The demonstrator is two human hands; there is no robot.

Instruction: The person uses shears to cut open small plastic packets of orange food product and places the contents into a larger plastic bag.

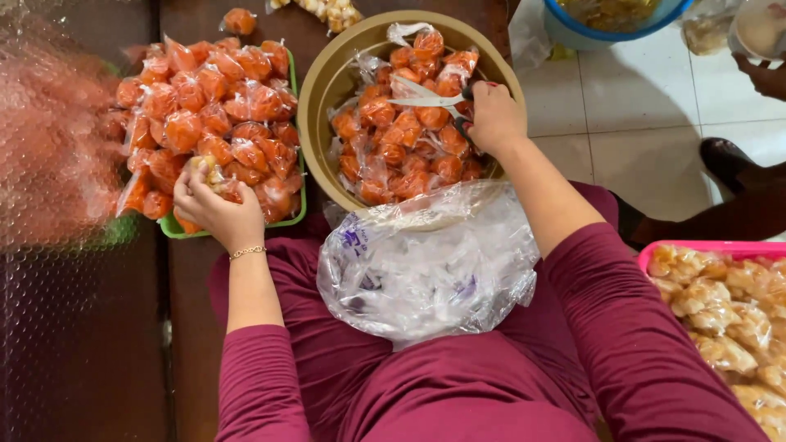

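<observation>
Both hands were at work over the heaps of small orange packets, well apart from each other. The right hand [494,119] was curled shut around the dark handles of a pair of scissors [434,101], whose pale blades pointed left across the tan round bowl [321,90]; the hand rested at the bowl's right rim, above the knotted orange packets [401,139] piled inside. The left hand [214,206] lay at the near edge of the green tray [173,230], fingers bent and closed on one small packet [211,170] with paler filling, pressed against the mound of orange packets heaped on that tray. Between the arms, on the person's lap in dark red cloth, sat a crumpled clear plastic bag [426,266], touching the near side of the bowl. At the lower right a pink tray [655,250] held pale yellowish packets. A blue tub [573,33] stood on the white tiled floor beyond, and another person's hand [765,75] showed at the far right edge.
</observation>
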